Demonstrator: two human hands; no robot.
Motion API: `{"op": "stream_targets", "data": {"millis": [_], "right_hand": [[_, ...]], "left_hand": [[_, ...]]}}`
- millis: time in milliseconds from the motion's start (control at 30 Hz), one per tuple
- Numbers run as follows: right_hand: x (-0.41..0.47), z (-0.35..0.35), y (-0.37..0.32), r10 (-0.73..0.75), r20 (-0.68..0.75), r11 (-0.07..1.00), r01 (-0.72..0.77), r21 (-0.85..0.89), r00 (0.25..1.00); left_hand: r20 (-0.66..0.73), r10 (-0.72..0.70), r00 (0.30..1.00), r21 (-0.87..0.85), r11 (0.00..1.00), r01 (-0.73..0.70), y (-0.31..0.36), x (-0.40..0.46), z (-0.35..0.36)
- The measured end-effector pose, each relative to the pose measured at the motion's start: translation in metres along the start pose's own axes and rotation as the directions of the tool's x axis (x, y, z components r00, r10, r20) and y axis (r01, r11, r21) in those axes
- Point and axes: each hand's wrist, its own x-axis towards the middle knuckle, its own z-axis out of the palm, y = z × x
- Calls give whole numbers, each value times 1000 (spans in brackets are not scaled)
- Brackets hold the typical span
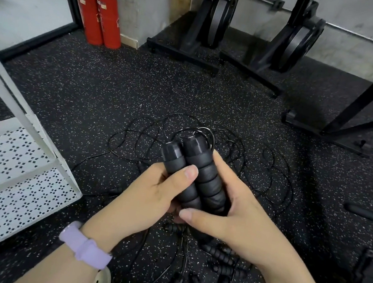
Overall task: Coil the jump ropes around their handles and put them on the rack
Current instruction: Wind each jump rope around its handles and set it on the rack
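The speckled rubber floor [88, 84] is lying below the grip, carrying everything. The white perforated rack [14, 179] is standing left of the grip, within reach as the destination. Loose black cord [271, 158] is sprawling beyond and under the grip, not yet wound. Spare ribbed handles [220, 254] are lying beneath the wrists. The left hand [149, 193] and right hand [237, 215] are both curling around the paired jump rope handles [197, 178], pressing them side by side, probably so they form one core for coiling.
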Motion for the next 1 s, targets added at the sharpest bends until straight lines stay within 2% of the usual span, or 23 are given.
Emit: {"op": "stream_targets", "data": {"millis": [100, 200, 267, 367, 400, 433, 500, 567, 667, 767, 833, 867, 933, 1000], "right_hand": [[-3, -3, -6, 39, 140, 988, -59, 142, 989], [-4, -2, -4, 65, 175, 971, -103, 217, 982], [-2, 4, 0, 45, 159, 966, -84, 246, 986], [2, 11, 6, 37, 59, 972, -49, 228, 998], [3, 12, 7, 36, 24, 978, -40, 203, 999], [4, 11, 7, 37, -7, 984, -35, 176, 999], [5, 6, 7, 50, -76, 989, -39, 142, 996], [5, -1, 8, 81, -172, 989, -57, 135, 982], [6, -11, 11, 127, -297, 990, -101, 102, 946], [6, -18, 19, 172, -398, 978, -203, -37, 901], [5, -22, 23, 207, -443, 950, -288, -124, 873], [4, -24, 24, 229, -451, 931, -329, -157, 863], [2, -25, 27, 296, -412, 866, -424, -266, 862], [1, -20, 27, 393, -323, 731, -505, -458, 861]], "left_hand": [[22, 10, 1000, -18, 1000, -9, -1, 0, -2], [-9, 39, 999, 28, 999, -39, -3, 1, -3], [-12, 53, 999, 24, 998, -52, 0, 2, 0], [-125, -10, 992, 9, 1000, 12, 5, 4, 4], [-141, -8, 990, 35, 999, 13, 5, 5, 4], [-143, 13, 990, 131, 991, 6, 2, 5, 2], [-150, 4, 989, 417, 907, 60, -8, 6, -9], [-191, -47, 980, 604, 782, 155, -17, 8, -20], [-225, -88, 970, 750, 621, 230, -19, 8, -30], [-253, -24, 967, 897, 368, 244, -14, 6, -34], [-276, 27, 961, 937, 230, 262, -12, 4, -38], [-275, 67, 959, 946, 194, 258, -11, 4, -39], [-217, 169, 962, 963, 196, 182, -9, 5, -40], [-82, 258, 963, 983, 182, 35, -5, 6, -34]]}}
